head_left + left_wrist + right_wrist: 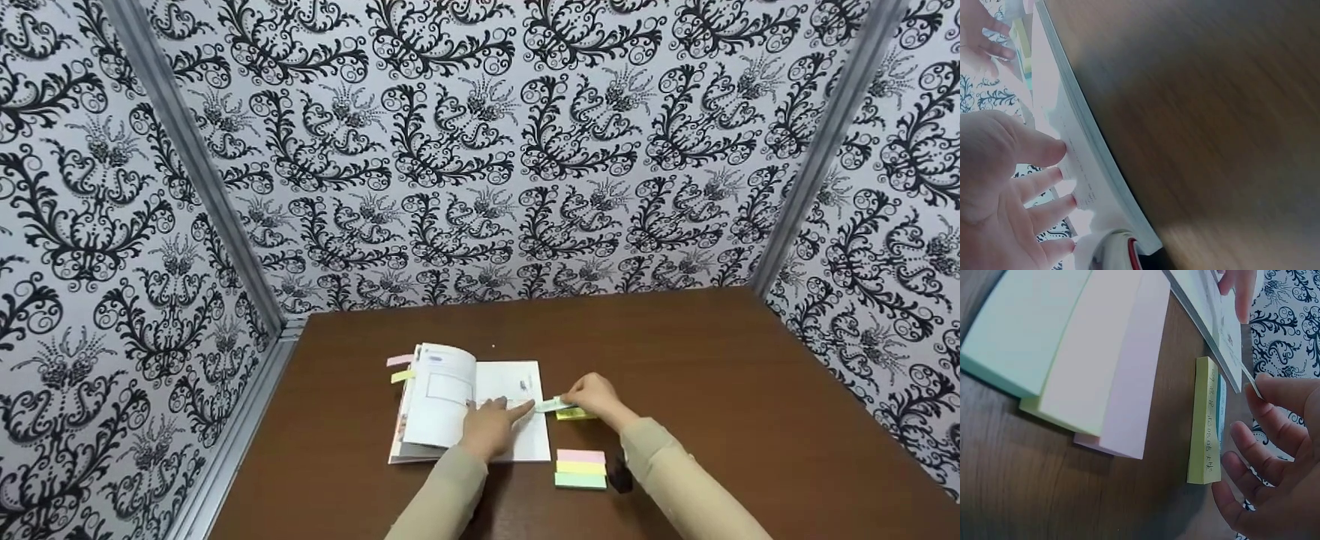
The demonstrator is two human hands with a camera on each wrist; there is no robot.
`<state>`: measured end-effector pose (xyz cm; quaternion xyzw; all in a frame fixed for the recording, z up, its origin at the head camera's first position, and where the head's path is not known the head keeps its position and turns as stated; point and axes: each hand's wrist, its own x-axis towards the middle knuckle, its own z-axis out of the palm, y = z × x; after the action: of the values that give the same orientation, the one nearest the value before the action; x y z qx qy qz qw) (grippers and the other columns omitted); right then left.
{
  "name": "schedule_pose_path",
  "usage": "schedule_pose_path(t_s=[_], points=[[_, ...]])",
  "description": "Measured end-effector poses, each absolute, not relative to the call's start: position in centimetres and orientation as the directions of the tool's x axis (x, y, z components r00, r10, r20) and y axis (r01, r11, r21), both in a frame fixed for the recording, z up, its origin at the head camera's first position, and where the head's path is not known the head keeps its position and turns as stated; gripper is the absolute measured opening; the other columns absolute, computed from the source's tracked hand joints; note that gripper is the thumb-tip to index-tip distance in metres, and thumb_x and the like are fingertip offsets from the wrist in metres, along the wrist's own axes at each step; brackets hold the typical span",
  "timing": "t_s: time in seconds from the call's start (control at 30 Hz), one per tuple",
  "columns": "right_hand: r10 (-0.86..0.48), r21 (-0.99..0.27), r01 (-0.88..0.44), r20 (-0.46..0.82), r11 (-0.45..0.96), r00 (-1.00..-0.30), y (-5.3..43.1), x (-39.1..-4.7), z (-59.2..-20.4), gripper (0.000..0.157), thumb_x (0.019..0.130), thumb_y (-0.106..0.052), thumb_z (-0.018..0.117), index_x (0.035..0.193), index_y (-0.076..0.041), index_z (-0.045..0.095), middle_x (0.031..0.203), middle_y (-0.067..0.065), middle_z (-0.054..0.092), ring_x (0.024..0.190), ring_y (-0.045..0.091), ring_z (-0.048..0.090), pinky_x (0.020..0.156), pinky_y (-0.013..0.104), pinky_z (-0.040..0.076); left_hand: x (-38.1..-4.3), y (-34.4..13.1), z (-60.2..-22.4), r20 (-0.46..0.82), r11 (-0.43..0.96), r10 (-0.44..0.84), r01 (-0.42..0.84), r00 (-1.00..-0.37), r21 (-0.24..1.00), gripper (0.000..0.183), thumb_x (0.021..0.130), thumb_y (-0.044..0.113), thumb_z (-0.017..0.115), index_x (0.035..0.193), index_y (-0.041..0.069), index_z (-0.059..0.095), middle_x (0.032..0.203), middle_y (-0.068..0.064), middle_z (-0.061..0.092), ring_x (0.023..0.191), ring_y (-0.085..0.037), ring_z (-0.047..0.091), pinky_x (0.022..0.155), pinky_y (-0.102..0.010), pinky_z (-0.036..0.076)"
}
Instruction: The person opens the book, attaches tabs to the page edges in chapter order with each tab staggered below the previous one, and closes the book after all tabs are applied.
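An open book (529,442) lies on the table, its left-hand pages curving up. My left hand (487,430) rests on the right page, index finger stretched to the page's outer edge. There that fingertip meets a narrow pale sticky note strip (553,405). My right hand (592,394) pinches the strip's other end between thumb and index finger; the right wrist view shows this strip (1249,378) edge-on. Just under the right hand is a yellow sticky note pad (1204,427) with handwriting along its side, and a teal piece (1221,405) shows behind it.
Pink, yellow and green sticky note pads (580,469) lie side by side in front, right of the book. A pink tab (400,361) and a yellow tab (403,376) stick out from the book's left edge. Patterned walls (487,225) enclose the brown table (675,337).
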<state>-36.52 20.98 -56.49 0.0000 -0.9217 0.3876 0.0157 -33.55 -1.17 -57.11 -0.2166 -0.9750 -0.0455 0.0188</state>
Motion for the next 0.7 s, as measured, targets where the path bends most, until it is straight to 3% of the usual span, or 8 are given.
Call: schedule_pose_path(t_s=[0.27, 0.63, 0.7], points=[[-0.017, -0.717, -0.035, 0.033, 0.696, -0.999, 20.9, -36.3, -56.6, 0.024, 0.077, -0.014, 0.076, 0.058, -0.001, 0.067, 0.046, -0.007, 0.047, 0.044, 0.008, 0.036, 0.045, 0.023, 0.031, -33.4, -0.9, -56.5, 0.020, 0.913, 0.405, 0.405, -0.914, 0.049, 0.046, 0.096, 0.026, 0.054, 0.137, 0.046, 0.052, 0.134, -0.010, 0.056, 0.122, -0.036, 0.053, 0.102, -0.061, 0.035], [-0.058, -0.718, -0.064, 0.033, 0.693, -0.998, 21.2, -36.5, -56.9, 0.022, 0.078, -0.014, 0.075, 0.060, -0.002, 0.070, 0.053, 0.001, 0.059, 0.044, 0.008, 0.035, 0.046, 0.024, 0.033, -33.1, -0.3, -56.1, -0.045, 0.912, 0.406, 0.408, -0.913, -0.042, 0.049, 0.095, 0.027, 0.057, 0.138, 0.049, 0.048, 0.136, -0.011, 0.054, 0.123, -0.038, 0.051, 0.101, -0.060, 0.037], [-0.056, -0.716, -0.055, 0.022, 0.696, -0.998, 21.2, -36.6, -56.8, 0.022, 0.079, -0.015, 0.074, 0.062, -0.002, 0.071, 0.056, 0.004, 0.061, 0.044, 0.009, 0.037, 0.046, 0.024, 0.033, -33.2, -0.2, -56.2, -0.045, 0.913, 0.404, 0.406, -0.913, -0.029, 0.044, 0.097, 0.030, 0.053, 0.138, 0.048, 0.049, 0.137, -0.012, 0.053, 0.123, -0.038, 0.051, 0.101, -0.060, 0.036]])
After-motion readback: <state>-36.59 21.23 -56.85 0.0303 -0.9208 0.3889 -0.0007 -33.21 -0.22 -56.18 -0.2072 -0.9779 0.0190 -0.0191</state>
